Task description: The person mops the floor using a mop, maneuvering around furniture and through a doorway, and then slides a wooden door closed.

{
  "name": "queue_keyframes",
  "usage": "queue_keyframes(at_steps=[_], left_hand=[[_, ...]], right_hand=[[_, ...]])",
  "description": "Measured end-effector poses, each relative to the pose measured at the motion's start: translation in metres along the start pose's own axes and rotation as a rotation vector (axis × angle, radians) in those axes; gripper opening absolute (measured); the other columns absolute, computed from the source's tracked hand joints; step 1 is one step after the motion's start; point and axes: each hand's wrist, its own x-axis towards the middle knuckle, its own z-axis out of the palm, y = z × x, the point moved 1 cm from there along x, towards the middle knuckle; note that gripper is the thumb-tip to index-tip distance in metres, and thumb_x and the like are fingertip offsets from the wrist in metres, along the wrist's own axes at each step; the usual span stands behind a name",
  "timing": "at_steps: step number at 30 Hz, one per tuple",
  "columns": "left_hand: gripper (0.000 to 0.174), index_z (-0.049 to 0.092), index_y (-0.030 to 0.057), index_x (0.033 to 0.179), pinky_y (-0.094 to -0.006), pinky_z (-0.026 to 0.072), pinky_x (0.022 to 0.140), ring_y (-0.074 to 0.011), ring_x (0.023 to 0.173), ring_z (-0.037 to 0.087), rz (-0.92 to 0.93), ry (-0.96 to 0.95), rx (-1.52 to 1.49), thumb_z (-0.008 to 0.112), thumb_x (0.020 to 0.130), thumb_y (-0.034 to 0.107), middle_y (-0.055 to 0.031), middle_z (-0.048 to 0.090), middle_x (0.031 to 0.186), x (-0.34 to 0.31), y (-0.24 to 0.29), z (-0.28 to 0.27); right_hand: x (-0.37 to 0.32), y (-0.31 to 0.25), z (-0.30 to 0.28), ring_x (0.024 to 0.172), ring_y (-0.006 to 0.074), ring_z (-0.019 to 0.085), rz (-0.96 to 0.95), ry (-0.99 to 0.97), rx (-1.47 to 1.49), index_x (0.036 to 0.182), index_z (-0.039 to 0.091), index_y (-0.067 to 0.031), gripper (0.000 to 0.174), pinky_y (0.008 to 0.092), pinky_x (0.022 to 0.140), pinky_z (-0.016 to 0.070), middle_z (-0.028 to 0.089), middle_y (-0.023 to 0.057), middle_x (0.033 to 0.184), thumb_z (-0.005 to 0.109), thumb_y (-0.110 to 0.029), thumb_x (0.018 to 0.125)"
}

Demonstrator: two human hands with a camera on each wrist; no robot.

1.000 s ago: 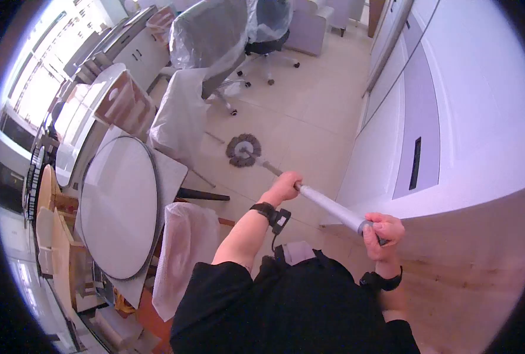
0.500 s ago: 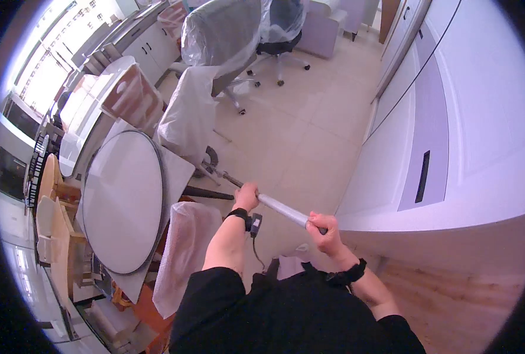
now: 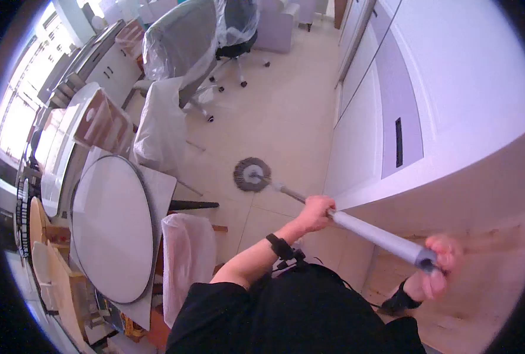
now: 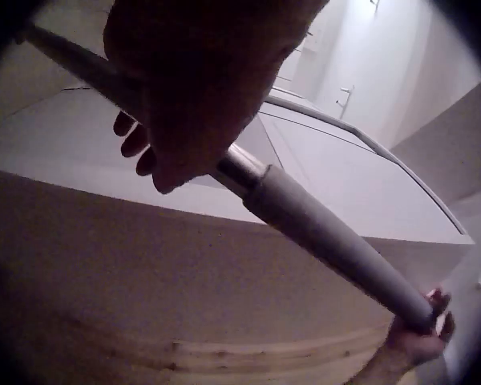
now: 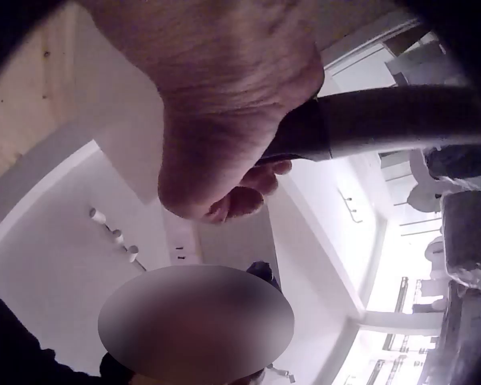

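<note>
Two hands grip a long grey foam-sleeved mop pole (image 3: 373, 235): the left hand (image 3: 317, 212) curls round it midway, and the right hand (image 3: 437, 268) wraps round its near end. The pole's long axis slants from near right to far left and ends at the round grey string mop head (image 3: 252, 174), which lies flat on the beige tiled floor (image 3: 286, 118). Along the right run white cabinets (image 3: 451, 71); at left stands a round white table (image 3: 112, 227).

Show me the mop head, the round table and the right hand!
mop head (image 3: 250, 175): head view, its pale round middle.
round table (image 3: 112, 227): head view, bare white top.
right hand (image 3: 438, 268): head view, middle of the hand.
</note>
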Motion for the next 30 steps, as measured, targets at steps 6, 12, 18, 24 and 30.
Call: queue_keyframes(at_steps=[6, 12, 18, 24, 30], left_hand=[[0.022, 0.055, 0.0138, 0.080, -0.0410, 0.0351, 0.072, -0.0265, 0.085, 0.052, 0.124, -0.054, 0.074, 0.060, 0.059, 0.009, -0.0050, 0.055, 0.086, 0.033, -0.007, 0.019], [0.029, 0.051, 0.0133, 0.092, -0.0459, 0.0381, 0.075, -0.0276, 0.098, 0.050, -0.194, 0.079, 0.158, 0.059, 0.064, 0.007, -0.0054, 0.054, 0.097, 0.064, -0.109, 0.056], [0.032, 0.048, 0.0140, 0.099, -0.0529, 0.0357, 0.076, -0.0264, 0.098, 0.051, -0.241, 0.086, 0.141, 0.057, 0.069, 0.007, -0.0064, 0.053, 0.101, 0.023, -0.113, 0.044], [0.031, 0.048, 0.0172, 0.102, -0.0556, 0.0329, 0.078, -0.0279, 0.100, 0.049, -0.238, 0.044, 0.255, 0.055, 0.072, 0.011, -0.0014, 0.047, 0.110, -0.047, -0.091, 0.078], [0.034, 0.048, 0.0168, 0.104, -0.0529, 0.0331, 0.082, -0.0272, 0.104, 0.045, -0.266, -0.057, 0.262, 0.056, 0.071, 0.014, -0.0019, 0.048, 0.109, -0.161, 0.009, 0.112]], right_hand=[[-0.055, -0.021, 0.021, 0.077, 0.0263, 0.054, 0.044, 0.058, -0.566, 0.090, 0.048, -0.0103, 0.026, 0.0368, 0.066, 0.0471, 0.054, 0.0131, 0.088, 0.058, -0.021, 0.068], [-0.075, 0.033, 0.081, 0.062, 0.0263, 0.053, 0.061, -0.398, -0.618, 0.066, 0.054, -0.0056, 0.012, 0.0349, 0.056, 0.0454, 0.053, 0.0123, 0.068, 0.060, 0.000, 0.058], [-0.138, 0.048, 0.112, 0.048, 0.0254, 0.047, 0.108, -0.349, -0.528, 0.060, 0.053, -0.0062, 0.012, 0.0322, 0.043, 0.0396, 0.051, 0.0096, 0.060, 0.061, 0.001, 0.054], [-0.180, -0.015, 0.098, 0.045, 0.0238, 0.047, 0.056, -0.355, -0.491, 0.056, 0.051, -0.0034, 0.011, 0.0298, 0.040, 0.0394, 0.050, 0.0113, 0.059, 0.058, 0.004, 0.053], [-0.257, -0.128, 0.051, 0.048, 0.0242, 0.053, 0.042, -0.258, -0.529, 0.054, 0.051, -0.0040, 0.011, 0.0295, 0.046, 0.0452, 0.051, 0.0123, 0.054, 0.058, 0.003, 0.051]])
